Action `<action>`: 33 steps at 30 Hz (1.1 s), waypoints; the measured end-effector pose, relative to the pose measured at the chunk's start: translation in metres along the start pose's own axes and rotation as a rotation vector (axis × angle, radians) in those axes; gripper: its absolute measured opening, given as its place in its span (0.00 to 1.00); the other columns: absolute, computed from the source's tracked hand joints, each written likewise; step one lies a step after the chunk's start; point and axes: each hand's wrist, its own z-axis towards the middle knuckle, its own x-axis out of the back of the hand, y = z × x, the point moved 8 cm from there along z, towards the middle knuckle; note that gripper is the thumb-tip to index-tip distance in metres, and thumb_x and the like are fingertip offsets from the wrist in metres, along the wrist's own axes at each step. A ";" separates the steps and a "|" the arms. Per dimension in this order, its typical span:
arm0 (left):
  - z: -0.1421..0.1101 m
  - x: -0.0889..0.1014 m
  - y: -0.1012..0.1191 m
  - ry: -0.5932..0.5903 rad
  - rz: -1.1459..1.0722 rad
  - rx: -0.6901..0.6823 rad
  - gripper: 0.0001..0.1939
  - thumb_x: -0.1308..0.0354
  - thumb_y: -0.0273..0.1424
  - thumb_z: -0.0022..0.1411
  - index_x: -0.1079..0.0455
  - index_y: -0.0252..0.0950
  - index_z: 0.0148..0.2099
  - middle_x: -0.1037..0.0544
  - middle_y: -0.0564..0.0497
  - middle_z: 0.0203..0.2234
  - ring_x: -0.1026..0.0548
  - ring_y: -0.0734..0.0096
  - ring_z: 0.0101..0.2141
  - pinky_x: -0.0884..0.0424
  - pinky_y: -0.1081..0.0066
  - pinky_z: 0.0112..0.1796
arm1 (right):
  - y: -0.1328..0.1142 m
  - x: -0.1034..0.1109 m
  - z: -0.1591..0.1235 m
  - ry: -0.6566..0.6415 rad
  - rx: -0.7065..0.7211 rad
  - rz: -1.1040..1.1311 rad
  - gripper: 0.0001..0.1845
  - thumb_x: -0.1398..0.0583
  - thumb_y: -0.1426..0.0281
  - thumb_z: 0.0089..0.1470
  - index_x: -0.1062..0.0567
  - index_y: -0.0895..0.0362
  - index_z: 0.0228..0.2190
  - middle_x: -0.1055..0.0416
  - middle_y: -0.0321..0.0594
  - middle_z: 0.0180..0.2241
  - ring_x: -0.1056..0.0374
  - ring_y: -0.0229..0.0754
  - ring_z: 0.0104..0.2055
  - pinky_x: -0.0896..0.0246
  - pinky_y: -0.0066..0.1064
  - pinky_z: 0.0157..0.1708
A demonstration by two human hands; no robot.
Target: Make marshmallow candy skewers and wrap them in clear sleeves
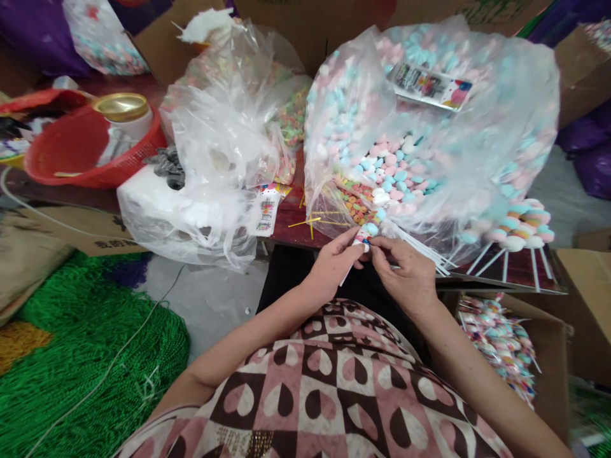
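Note:
A marshmallow skewer [366,233] on a white stick, in what looks like a printed clear wrapper, is held upright and slightly tilted near the table's front edge. Its lower end and stick are pinched by my left hand [329,262], thumb on top. From the other side my right hand [403,267] is closed, its fingertips on the same skewer at the wrapper's base; any small tie between them is hidden. Just beyond lie orange and green candy rings [356,202] and loose pastel marshmallows [394,175] in a large clear bag [496,127].
Bare white sticks [420,245] and several marshmallow skewers [522,226] lie right of my hands. Gold twist ties [305,222] and white printed wrappers [266,213] lie left. A carton [554,356] holds wrapped skewers. A red basket [71,149] stands far left.

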 end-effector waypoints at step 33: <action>0.000 0.007 -0.002 0.068 0.205 -0.106 0.15 0.44 0.28 0.58 0.32 0.37 0.49 0.26 0.53 0.35 0.31 0.78 0.30 0.34 0.75 0.33 | 0.001 -0.004 0.000 -0.020 -0.025 0.118 0.07 0.42 0.74 0.58 0.23 0.55 0.36 0.21 0.40 0.34 0.25 0.42 0.34 0.29 0.33 0.34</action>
